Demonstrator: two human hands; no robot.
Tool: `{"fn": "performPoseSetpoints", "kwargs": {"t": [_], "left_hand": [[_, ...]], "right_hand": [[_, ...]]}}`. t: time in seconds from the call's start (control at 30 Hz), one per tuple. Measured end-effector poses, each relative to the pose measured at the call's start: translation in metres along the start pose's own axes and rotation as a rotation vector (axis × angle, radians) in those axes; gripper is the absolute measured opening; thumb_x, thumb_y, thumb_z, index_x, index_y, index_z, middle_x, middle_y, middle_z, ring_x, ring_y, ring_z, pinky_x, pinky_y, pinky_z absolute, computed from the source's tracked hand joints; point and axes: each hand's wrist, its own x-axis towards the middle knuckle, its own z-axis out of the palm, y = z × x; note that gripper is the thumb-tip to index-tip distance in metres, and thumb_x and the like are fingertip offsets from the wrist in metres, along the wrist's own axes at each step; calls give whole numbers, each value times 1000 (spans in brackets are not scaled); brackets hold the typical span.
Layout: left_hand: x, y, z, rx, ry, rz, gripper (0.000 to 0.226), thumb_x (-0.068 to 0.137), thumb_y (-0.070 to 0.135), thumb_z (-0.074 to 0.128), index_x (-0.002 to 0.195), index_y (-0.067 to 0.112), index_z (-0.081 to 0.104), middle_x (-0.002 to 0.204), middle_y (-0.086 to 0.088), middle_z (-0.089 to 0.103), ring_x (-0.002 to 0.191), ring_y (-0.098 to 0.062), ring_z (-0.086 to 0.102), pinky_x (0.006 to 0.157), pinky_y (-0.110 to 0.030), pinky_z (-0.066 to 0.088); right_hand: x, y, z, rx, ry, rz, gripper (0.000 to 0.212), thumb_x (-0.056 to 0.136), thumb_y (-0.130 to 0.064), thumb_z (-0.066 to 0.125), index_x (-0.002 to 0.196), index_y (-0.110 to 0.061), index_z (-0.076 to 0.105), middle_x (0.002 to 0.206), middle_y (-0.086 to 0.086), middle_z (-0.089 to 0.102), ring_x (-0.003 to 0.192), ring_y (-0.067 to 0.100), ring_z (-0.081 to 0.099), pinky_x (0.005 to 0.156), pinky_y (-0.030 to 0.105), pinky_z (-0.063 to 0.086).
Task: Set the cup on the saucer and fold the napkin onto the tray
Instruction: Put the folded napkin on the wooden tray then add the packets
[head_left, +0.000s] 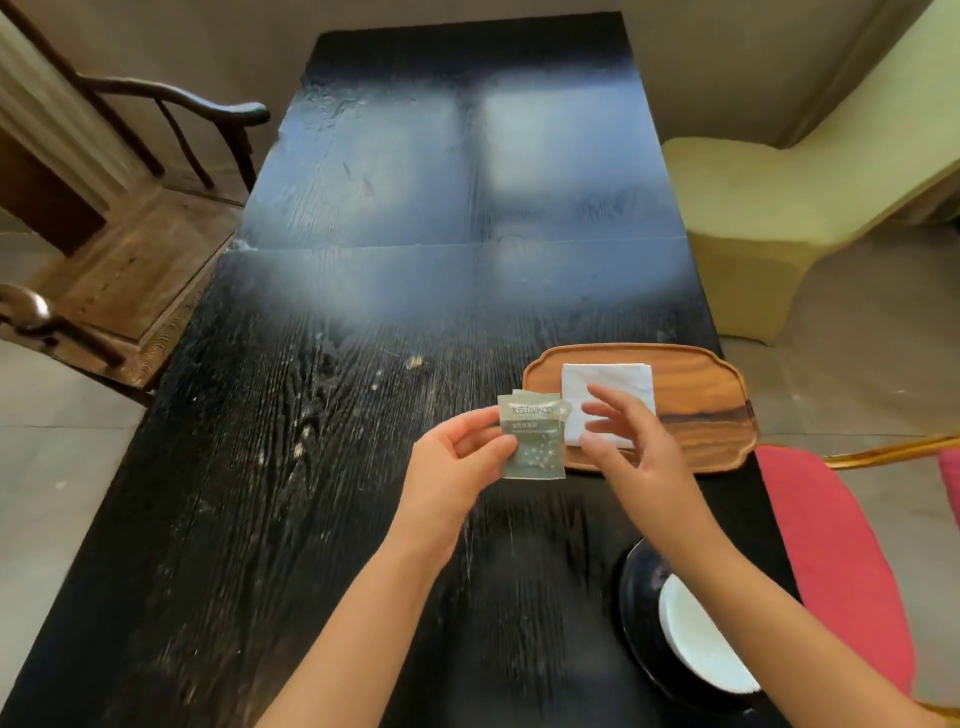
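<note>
White folded paper napkin (608, 402) lies on brown wooden tray (696, 410), far right on black desk (311, 467). Left hand (452, 467) pinches clear sachet (532, 436); right hand (623, 441) loose, fingers apart. White cup (701, 639) on dark saucer (636, 597), near right.

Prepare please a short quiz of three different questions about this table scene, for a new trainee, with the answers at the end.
1. True or false: the folded white napkin lies on the wooden tray.
2. Which hand holds the small clear packet?
A. the left hand
B. the right hand
C. neither
3. Fill in the missing word: the white cup sits on the dark saucer at the near ______ corner of the black table.

Key:
1. True.
2. A. Its thumb and fingers pinch the packet's left edge; the right hand is open beside the packet, its fingers spread over the napkin.
3. Right.
</note>
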Motion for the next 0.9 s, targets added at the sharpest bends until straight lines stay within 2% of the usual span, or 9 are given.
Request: {"fn": "performPoseSetpoints", "kwargs": {"t": [0.03,0.1,0.23,0.3,0.4,0.5,0.67,0.8,0.9], "left_hand": [[0,-1,6,47,-15,39,26,83,-5,61,95,17,69,88,-1,75,85,-15,69,73,-27,56],[0,-5,20,99,-33,74,23,82,-4,63,92,16,70,88,-2,75,84,-15,69,70,-24,55],[5,-14,54,117,-4,53,14,83,-1,64,87,12,69,86,-8,73,79,-14,68,61,-19,53],[10,-21,72,124,35,31,11,82,0,65,85,11,67,85,-10,71,76,-13,66,59,-19,53],[19,-34,98,127,106,-4,12,80,4,70,80,16,67,82,-4,71,78,-14,68,66,-27,57],[28,-44,120,150,135,-27,8,79,9,71,83,15,70,86,-5,73,87,-20,69,75,-36,58],[48,-52,150,192,74,-60,11,84,9,66,94,13,69,94,-3,72,90,-16,69,78,-32,58],[54,-64,166,544,54,143,30,89,14,58,120,15,58,107,11,59,98,0,57,83,-13,47],[48,-75,178,911,-84,352,42,90,16,56,131,18,48,126,7,51,117,-5,45,96,-19,38]], "right_hand": [[1,-2,-5,143,-44,113,27,88,-21,60,114,-26,56,108,-10,64,101,2,61,80,14,49],[1,-1,-14,220,-43,165,18,87,-15,59,101,-26,63,98,-8,70,92,3,65,75,14,51],[1,12,-30,351,137,287,16,83,-13,65,93,-24,66,94,2,73,87,14,69,76,28,56],[4,21,-41,373,217,327,14,81,-11,67,90,-21,66,92,4,73,84,14,70,73,26,57],[9,34,-55,403,292,357,13,81,-5,67,86,-17,67,81,1,73,73,8,69,62,17,53],[17,49,-70,441,347,371,18,81,0,66,81,-18,66,70,-5,73,68,5,68,58,14,51],[45,76,-102,366,295,433,17,82,3,62,82,-14,65,82,7,67,74,16,63,63,21,53],[69,102,-126,289,267,512,20,82,5,62,76,-14,61,81,7,63,71,15,62,54,16,54],[84,123,-134,202,276,562,22,81,5,62,72,-15,59,83,8,62,69,15,60,55,19,53]]}}
